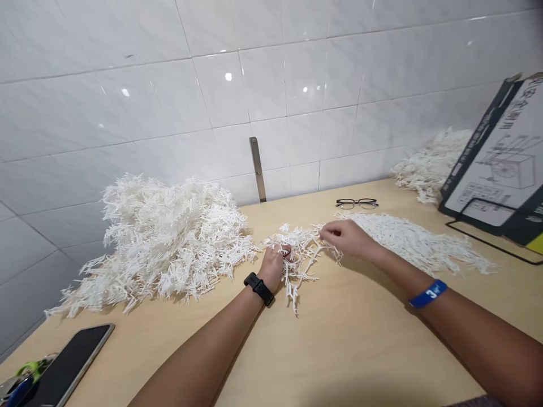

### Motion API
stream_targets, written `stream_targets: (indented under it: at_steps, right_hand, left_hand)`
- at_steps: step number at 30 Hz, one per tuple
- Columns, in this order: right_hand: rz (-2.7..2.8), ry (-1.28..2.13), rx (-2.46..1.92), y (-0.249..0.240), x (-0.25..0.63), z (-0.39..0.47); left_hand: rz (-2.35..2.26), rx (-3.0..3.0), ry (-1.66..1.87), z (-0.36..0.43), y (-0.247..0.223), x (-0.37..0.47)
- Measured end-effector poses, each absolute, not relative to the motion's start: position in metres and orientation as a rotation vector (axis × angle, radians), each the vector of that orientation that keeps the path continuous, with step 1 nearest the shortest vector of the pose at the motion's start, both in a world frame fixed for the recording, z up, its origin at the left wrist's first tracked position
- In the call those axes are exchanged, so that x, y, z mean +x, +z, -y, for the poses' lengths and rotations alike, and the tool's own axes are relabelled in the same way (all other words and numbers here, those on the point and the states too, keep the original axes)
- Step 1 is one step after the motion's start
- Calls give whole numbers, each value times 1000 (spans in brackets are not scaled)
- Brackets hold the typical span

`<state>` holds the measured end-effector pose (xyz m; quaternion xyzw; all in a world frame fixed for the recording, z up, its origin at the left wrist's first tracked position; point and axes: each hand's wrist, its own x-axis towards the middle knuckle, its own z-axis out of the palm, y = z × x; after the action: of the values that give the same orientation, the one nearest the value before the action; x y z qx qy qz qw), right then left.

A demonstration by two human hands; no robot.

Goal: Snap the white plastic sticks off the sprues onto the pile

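Left hand (272, 268) closed around white branching sprigs (301, 242) at the middle of the table (335, 350); the thin ends spread past the fingers toward the viewer. Right hand (350, 237), just beside it, has thumb and forefinger pinched together on the sprigs' right edge. A black watch (259, 288) encircles the left wrist, and a blue band (428, 294) bearing a white "3" the right forearm. Left of the hands rises a tall heap (173, 237) of similar white pieces; right of them lies a low, flat pile (407, 240), partly behind the right forearm. Beyond this pile rest folded-out glasses (356, 203). At far right, a printed box (494, 169) stands tilted, with a black wire frame (496, 243) at its foot and a rear pile (435, 158) beside it. A metal strip (257, 169) stands against the tiled wall (288, 85). At lower left, a phone (70, 362) lies dark-screened beside keys (11, 385).
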<state>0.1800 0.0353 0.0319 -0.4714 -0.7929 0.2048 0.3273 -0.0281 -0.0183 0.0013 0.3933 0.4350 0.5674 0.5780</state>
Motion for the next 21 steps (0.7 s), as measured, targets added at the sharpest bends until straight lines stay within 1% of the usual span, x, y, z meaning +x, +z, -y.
stream_targets:
  at_steps: [4, 11, 17, 21]
  right_hand:
    - [2120, 773, -1201, 21, 162, -22]
    - [1827, 1248, -1153, 14, 149, -19]
    - [1517, 1465, -1060, 8, 147, -23]
    - [1444, 1548, -933, 11, 150, -21]
  left_hand:
    - [-943, 959, 1306, 19, 2, -27]
    - [-916, 915, 1273, 18, 4, -24]
    - [-926, 994, 1266, 13, -3, -27]
    - [-931, 1051, 1251, 13, -4, -29]
